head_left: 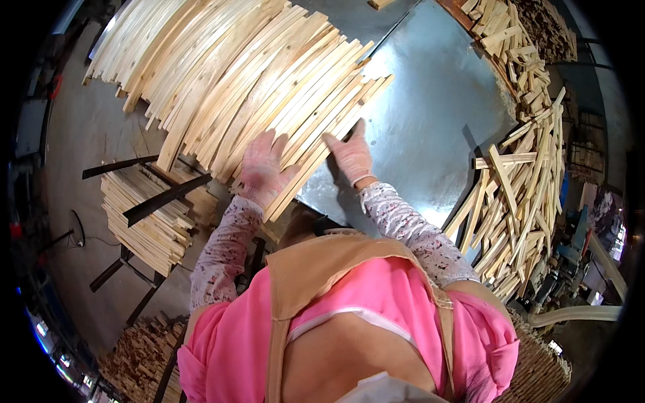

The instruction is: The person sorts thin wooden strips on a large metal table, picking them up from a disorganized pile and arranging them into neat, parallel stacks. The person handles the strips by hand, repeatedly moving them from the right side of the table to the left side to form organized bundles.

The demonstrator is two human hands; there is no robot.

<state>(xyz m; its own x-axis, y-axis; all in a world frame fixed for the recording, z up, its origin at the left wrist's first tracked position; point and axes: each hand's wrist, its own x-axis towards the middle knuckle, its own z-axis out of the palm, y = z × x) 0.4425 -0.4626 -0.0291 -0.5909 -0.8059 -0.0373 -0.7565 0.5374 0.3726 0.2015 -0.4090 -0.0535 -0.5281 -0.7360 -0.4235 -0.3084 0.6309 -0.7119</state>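
Note:
A wide fan of long pale wooden slats [248, 74] lies across a grey metal table [437, 114]. My left hand [264, 168], in a thin glove, rests flat with fingers spread on the near ends of the slats. My right hand [351, 153], also gloved, lies on the right edge of the same bundle, fingers apart and pressing against the outermost slats. Neither hand has closed around a slat.
A loose heap of short wood strips [517, 181] sits at the table's right side, with more offcuts [510, 33] at the far right. A stacked pile of slats [151, 215] with dark metal bars stands low on the left. More stacked wood [138, 349] is on the floor.

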